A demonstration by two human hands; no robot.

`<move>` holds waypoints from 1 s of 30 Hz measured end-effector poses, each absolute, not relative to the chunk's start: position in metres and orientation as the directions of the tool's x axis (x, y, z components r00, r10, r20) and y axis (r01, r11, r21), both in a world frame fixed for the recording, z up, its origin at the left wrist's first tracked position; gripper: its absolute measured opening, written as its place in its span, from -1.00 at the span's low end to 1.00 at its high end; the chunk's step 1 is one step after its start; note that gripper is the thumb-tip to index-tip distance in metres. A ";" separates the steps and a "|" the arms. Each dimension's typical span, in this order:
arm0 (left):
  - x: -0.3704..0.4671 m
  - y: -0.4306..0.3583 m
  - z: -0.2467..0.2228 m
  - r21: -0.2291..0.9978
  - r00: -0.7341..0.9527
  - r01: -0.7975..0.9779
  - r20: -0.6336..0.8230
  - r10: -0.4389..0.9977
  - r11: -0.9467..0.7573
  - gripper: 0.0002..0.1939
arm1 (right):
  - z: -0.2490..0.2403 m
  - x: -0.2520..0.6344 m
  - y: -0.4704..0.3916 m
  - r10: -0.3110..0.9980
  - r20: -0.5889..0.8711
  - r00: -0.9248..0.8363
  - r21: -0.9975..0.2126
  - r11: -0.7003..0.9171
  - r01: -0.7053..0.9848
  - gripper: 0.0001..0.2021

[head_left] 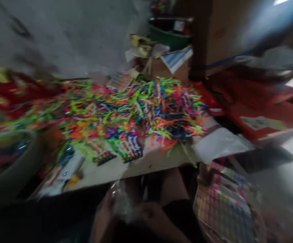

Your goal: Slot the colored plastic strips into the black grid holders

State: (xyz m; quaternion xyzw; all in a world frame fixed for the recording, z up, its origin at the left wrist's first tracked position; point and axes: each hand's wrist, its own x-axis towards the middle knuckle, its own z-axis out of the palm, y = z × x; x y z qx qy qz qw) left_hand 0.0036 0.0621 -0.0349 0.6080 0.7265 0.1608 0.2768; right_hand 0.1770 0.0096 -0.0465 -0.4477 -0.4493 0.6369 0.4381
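Low in the view, over my lap, a crinkled clear plastic bag (123, 202) is between my two hands. My left hand (106, 208) is closed on the bag's left side. On the other side, my right hand (148, 213) is closed at its lower right edge; motion blur smears the fingers. Just beyond the hands, on the table (146, 165), lie two small bundles of bright cords, one bundle (130, 146) with a dark beaded end and another bundle (102, 153) to its left. Behind them spreads a large heap of multicoloured cords (136, 104).
A round tub (30, 165) stands at left. At right are a flat plastic sheet (222, 143), an orange-red package (258, 114) and, lower down, a clear bag of colourful rows (223, 206). A green basin (170, 37) sits at the back above a cardboard box (155, 69).
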 end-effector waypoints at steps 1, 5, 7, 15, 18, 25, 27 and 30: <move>0.001 0.062 -0.036 0.615 -0.120 0.744 -0.265 0.957 0.263 -0.62 | -0.043 0.176 0.011 0.948 -0.185 -0.259 -0.945 -0.244 -0.217 -0.75; 0.000 0.065 -0.033 0.758 -0.117 0.590 -0.259 0.959 0.276 -0.64 | -0.030 0.183 0.018 0.863 -0.243 -0.444 -0.836 -0.418 -0.355 -0.57; -0.001 0.065 -0.029 0.806 -0.118 0.538 -0.217 0.969 0.247 -0.62 | -0.027 0.188 0.022 0.826 -0.297 -0.479 -0.812 -0.482 -0.329 -0.62; -0.014 0.071 -0.034 0.758 -0.226 0.613 -0.104 0.969 0.224 -0.69 | -0.054 0.205 0.043 0.965 -0.241 -0.104 -0.857 -0.161 0.490 -0.93; 0.004 0.061 -0.044 0.819 -0.135 0.561 -0.052 0.989 0.120 -0.77 | -0.072 0.209 0.055 0.984 -0.119 0.135 -0.746 -0.179 0.642 -0.95; 0.051 0.009 -0.051 0.918 0.197 0.235 -0.367 0.909 0.319 -0.68 | -0.093 0.231 0.073 0.959 0.009 0.284 -0.818 -0.156 0.553 -0.76; 0.046 0.016 -0.052 0.912 0.247 0.296 -0.361 0.899 0.285 -0.76 | -0.088 0.242 0.075 0.945 -0.017 0.325 -0.850 -0.186 0.494 -0.74; 0.025 0.045 -0.062 0.836 0.102 0.519 -0.268 0.958 0.179 -0.83 | -0.069 0.248 0.073 0.955 -0.116 0.274 -0.887 -0.224 0.405 -0.77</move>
